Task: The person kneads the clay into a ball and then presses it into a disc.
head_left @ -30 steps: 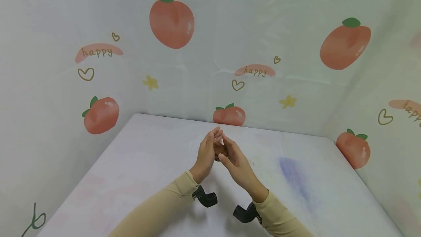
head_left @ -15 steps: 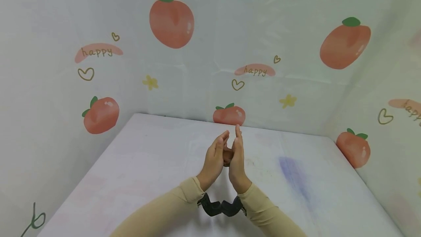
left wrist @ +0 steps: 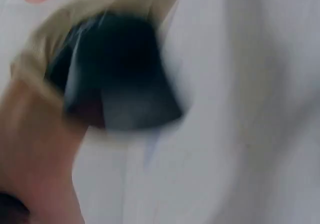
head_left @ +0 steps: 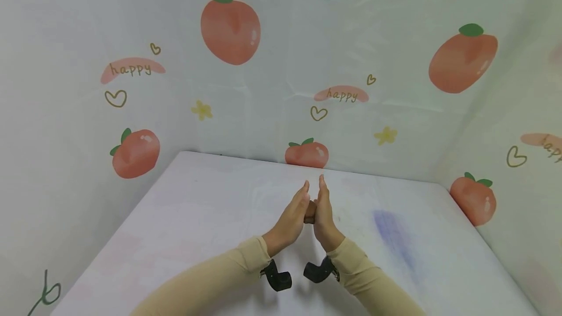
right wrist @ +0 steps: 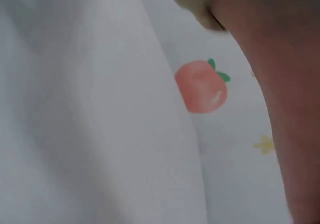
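Observation:
Between the two palms in the head view sits a small brown lump (head_left: 310,212), like clay, mostly covered by the hands. The left hand (head_left: 290,218) presses it from the left side with straight fingers aimed forward and up. Opposite, the right hand (head_left: 325,216) presses its palm against the lump, fingers likewise straight. Both hands are held above the white table, fingertips apart. The wrist views catch mainly blurred bare wrist and sleeve, not the lump clearly.
A white table (head_left: 210,199) carries a blue smudge (head_left: 395,238) on its right part. Behind it hangs a pale curtain (head_left: 272,62) printed with fruit and hearts. Black wrist cameras (head_left: 278,279) jut inward below both wrists.
The right hand has swung from an angled, bent pose to a straight one facing the left palm. Both hands shift slightly right, sliding against each other with the brown lump between them.

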`<state>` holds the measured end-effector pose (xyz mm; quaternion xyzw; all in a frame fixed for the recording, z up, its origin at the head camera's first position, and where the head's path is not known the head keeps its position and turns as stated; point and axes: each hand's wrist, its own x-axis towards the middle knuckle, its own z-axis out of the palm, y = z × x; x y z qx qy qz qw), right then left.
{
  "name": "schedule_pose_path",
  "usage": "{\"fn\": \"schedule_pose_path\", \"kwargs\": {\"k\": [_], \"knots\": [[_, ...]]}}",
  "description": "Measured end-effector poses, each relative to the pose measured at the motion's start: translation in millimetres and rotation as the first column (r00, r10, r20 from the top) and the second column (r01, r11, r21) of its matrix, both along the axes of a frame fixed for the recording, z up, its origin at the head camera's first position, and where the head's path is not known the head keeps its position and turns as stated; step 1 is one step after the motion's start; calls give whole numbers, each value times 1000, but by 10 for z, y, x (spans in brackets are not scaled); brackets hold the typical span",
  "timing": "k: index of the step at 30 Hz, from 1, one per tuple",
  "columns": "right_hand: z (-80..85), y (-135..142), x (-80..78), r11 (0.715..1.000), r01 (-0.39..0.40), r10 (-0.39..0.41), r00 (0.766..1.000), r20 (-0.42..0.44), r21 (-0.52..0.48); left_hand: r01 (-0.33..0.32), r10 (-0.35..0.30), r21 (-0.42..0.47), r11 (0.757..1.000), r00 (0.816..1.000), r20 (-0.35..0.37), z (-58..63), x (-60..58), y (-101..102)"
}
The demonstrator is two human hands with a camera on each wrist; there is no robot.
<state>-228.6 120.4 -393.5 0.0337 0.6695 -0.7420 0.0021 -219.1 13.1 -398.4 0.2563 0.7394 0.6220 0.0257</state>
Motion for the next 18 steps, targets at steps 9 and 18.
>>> {"fn": "schedule_pose_path", "kwargs": {"k": [9, 18], "knots": [[196, -147, 168, 988, -133, 120, 982, -145, -84, 3, -9, 67, 998, 995, 95, -101, -165, -59], [-1, -46, -15, 996, -9, 10, 1000, 11, -84, 52, -52, 56, 997, 999, -4, 79, 87, -29]]}}
